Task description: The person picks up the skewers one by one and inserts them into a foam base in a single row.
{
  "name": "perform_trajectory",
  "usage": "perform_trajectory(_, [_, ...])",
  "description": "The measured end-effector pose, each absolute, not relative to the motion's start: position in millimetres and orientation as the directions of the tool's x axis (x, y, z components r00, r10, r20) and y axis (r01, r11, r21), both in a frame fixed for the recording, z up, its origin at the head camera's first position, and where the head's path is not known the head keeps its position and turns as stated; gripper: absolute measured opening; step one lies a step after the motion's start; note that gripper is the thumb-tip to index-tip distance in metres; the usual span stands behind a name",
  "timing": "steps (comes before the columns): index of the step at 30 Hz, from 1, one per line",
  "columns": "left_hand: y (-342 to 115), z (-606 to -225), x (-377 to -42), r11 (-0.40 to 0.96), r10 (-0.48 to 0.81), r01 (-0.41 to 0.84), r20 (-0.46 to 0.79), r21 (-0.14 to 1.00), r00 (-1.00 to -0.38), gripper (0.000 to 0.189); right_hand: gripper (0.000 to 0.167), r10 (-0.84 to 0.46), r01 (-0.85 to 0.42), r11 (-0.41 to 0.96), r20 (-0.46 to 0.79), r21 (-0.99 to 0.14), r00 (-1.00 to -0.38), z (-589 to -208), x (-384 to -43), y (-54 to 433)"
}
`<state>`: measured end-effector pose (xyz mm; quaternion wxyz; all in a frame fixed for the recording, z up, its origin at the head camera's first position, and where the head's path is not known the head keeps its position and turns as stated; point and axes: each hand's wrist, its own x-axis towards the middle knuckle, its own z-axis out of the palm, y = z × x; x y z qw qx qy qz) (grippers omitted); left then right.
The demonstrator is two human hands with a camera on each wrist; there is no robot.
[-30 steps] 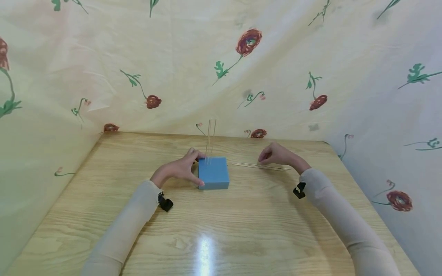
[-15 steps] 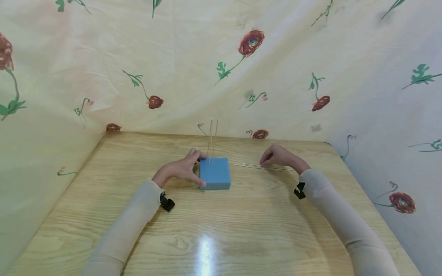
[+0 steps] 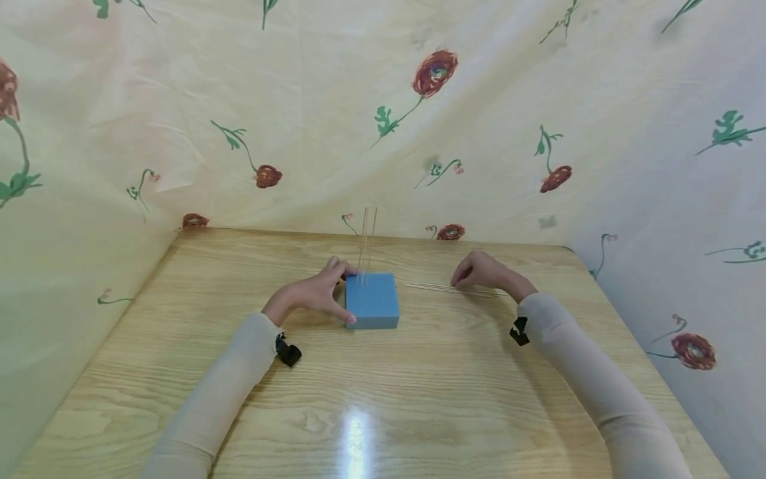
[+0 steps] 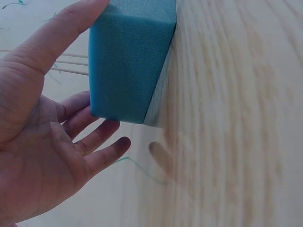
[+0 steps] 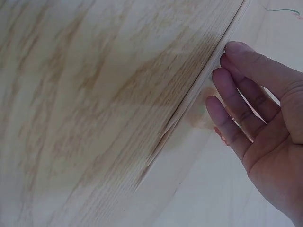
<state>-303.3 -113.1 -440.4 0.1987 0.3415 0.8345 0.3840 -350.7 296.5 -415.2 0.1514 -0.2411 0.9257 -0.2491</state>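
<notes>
A blue foam block (image 3: pixel 372 303) lies flat on the wooden table. Its left end is held by my left hand (image 3: pixel 314 293), thumb at the near side and fingers at the far side, as the left wrist view of the foam block (image 4: pixel 128 71) also shows. Thin wooden sticks (image 3: pixel 360 253) stand upright in the block's far left part. To the right, several loose sticks (image 3: pixel 427 287) lie close together on the table. Over them is my right hand (image 3: pixel 486 271), thumb and index fingertips pinching at the sticks (image 5: pixel 177 118); how many are between them is hidden.
The wooden table (image 3: pixel 383 386) reaches back to a flower-printed cloth (image 3: pixel 323 113) that hangs behind and at both sides. A black wrist strap (image 3: pixel 288 351) sits at the left sleeve, another strap (image 3: pixel 519 330) at the right.
My right fingertips have come down very slightly at the loose sticks. The left hand and the foam block stay put; the head view has shifted a little.
</notes>
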Motion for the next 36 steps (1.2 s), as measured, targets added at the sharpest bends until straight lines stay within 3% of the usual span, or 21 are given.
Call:
perform_trajectory(23, [-113.4, -438.0, -301.0, 0.468, 0.724, 0.411, -0.073, 0.783, -0.686, 0.092, 0.008, -0.510, -0.389, 0.803, -0.182, -0.451, -0.841, -410.6, -347.6, 317.3])
perform_trajectory(36, [-113.1, -438.0, -302.2, 0.470, 0.720, 0.402, -0.078, 0.786, -0.690, 0.092, 0.009, -0.520, -0.399, 0.794, -0.173, -0.459, -0.836, -409.3, -347.6, 318.8])
